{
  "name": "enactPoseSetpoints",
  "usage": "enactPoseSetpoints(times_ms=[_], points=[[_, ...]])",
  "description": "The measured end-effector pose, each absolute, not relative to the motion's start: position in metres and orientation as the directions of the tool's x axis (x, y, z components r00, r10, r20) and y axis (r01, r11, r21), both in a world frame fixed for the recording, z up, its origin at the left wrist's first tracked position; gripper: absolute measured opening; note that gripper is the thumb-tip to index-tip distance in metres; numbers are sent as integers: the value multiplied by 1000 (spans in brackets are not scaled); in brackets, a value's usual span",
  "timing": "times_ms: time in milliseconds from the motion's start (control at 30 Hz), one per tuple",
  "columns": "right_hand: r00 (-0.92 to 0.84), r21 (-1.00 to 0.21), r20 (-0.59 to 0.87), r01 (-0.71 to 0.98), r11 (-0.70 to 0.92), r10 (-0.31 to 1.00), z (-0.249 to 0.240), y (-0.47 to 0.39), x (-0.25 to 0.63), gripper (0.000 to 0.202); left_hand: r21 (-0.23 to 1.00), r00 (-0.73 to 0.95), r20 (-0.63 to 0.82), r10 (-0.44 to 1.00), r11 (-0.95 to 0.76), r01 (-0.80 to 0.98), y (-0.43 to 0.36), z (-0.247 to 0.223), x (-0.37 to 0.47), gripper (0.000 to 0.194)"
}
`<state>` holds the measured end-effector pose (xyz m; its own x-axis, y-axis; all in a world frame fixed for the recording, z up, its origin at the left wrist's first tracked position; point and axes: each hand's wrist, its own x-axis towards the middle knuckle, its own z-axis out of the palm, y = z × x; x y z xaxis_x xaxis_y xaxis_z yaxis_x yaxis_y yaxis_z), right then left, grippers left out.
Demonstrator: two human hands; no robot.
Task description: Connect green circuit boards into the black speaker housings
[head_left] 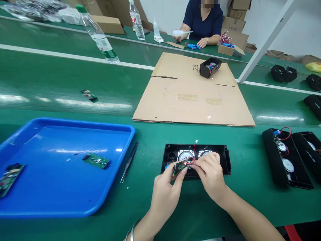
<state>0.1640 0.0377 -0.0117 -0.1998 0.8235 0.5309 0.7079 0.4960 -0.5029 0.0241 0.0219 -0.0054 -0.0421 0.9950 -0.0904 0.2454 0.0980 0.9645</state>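
The left hand (167,187) has its thumb and fingers closed on a small rectangular green circuit board (178,167), held above an open black plastic speaker housing (215,148). The right hand (210,174) has its fingertips pinched together on a thin red wire (192,161) at the board's right end. The board's long axis runs left to right, slanted, its right end farther away; the housing's long axis also runs left to right.

Dark handwritten characters mark the flat brown cardboard sheet (200,108) beyond, too small to read surely; pale lettering on the black speaker case (311,155) at far right is likewise illegible.

The sheet's near edge lies just beyond the housing. Green counter (245,197) separates the housing from the cases on the right. To the left, slim dark tweezers (129,162) lie beside the rim of a shallow blue plastic tray (62,190).
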Motion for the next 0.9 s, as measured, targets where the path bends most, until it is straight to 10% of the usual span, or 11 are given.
enactPoseSetpoints(times_ms=[300,600,900], points=[[-214,-517,526,688,509,823,-11,40,164,25,941,47,18,999,-33,336,24,-6,23,22],[-206,-739,112,637,220,972,4,60,178,11,976,43,-63,997,52,212,26,-5,18,17],[-235,-676,-63,725,131,970,23,110,185,10,986,-132,-164,978,166,9,25,-17,27,24]])
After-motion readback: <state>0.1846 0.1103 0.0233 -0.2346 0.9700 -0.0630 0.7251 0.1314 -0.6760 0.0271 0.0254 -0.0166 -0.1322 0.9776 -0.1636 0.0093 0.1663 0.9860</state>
